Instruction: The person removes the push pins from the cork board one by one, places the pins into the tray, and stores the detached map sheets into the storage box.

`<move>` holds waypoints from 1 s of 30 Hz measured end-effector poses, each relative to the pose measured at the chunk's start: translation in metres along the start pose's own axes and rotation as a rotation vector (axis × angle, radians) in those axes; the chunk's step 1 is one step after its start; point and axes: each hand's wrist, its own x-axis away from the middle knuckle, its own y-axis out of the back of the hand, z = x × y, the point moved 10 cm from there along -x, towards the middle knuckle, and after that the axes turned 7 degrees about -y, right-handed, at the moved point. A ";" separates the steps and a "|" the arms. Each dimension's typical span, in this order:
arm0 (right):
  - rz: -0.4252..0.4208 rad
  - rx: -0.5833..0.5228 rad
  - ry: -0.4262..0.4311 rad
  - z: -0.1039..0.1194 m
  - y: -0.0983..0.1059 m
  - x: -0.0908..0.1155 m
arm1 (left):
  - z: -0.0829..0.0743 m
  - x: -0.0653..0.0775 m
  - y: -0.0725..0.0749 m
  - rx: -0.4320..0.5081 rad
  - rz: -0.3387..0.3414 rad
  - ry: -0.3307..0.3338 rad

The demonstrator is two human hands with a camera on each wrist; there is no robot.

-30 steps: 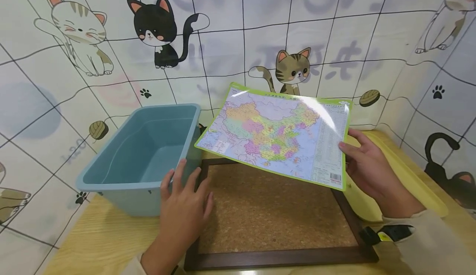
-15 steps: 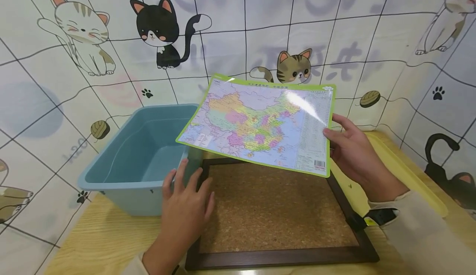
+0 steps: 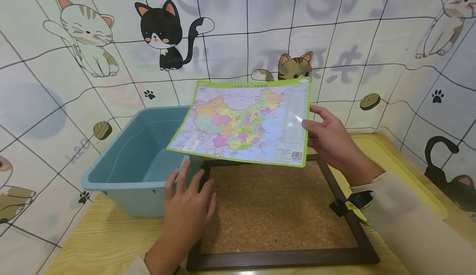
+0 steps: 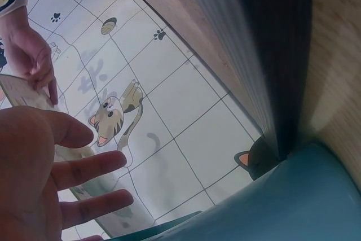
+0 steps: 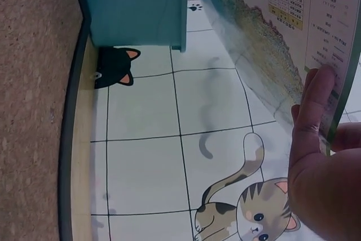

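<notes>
A glossy map sheet (image 3: 238,122) with a green border hangs tilted above the cork board, its left corner over the bin's right rim. My right hand (image 3: 331,142) pinches its right edge, thumb on the printed face and fingers behind. In the right wrist view the back of the map (image 5: 282,32) shows more print and a table. My left hand (image 3: 189,204) has its fingers spread beside the blue bin (image 3: 130,186), near its front right corner; whether the fingertips touch the rim I cannot tell. Below lies the brown-framed cork board (image 3: 275,209).
A yellow tray (image 3: 401,171) lies on the wooden table (image 3: 100,229) to the right, partly under the board's frame or beside it. Behind everything stands a wall covering (image 3: 230,27) printed with cartoon cats and grid lines.
My right hand has carried the map leftward, from above the board's right part toward the blue bin, and the sheet faces me more squarely. My left hand has stayed nearly in place.
</notes>
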 end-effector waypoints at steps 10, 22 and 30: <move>0.020 0.097 -0.035 0.008 -0.029 -0.023 | 0.001 0.000 -0.002 -0.011 0.032 0.009; 0.041 0.164 -0.115 0.012 -0.060 -0.051 | 0.001 0.000 -0.001 -0.023 0.022 0.008; 0.138 0.177 -0.095 0.021 -0.082 -0.055 | 0.000 0.000 0.000 -0.021 0.000 0.004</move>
